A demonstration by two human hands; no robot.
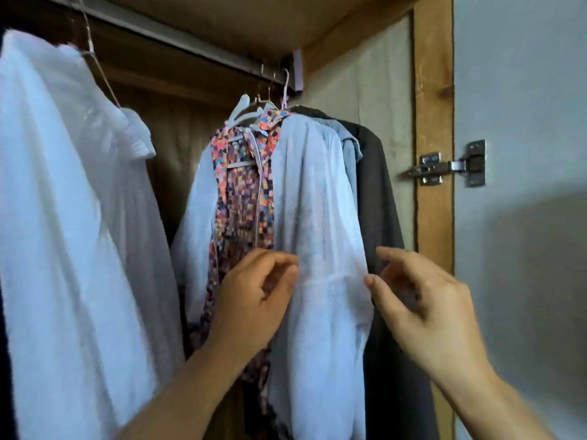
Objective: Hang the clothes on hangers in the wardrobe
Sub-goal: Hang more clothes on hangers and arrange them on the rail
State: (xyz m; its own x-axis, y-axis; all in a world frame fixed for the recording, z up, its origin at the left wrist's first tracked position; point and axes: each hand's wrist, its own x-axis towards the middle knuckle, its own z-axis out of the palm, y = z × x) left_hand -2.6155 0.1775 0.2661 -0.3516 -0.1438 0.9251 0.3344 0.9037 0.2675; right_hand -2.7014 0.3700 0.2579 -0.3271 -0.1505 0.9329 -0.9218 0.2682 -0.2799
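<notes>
A pale white shirt [317, 201] hangs on a hanger from the wardrobe rail [190, 36] at the right end. Behind its left side hangs a multicoloured patterned garment [241, 201] on a white hanger [244, 111]. A dark grey garment [379, 198] hangs to its right. My left hand [254, 300] is at the shirt's left edge, its loosely curled fingertips touching the fabric. My right hand [425, 309] is at the shirt's right edge, fingers relaxed and spread, thumb tip touching the cloth. Neither hand visibly holds fabric.
A large white garment [63, 217] hangs at the left, with a gap of bare wardrobe back between it and the right-hand group. The wooden side frame [433, 90] carries a metal hinge [451, 166]. The open door [524, 122] stands to the right.
</notes>
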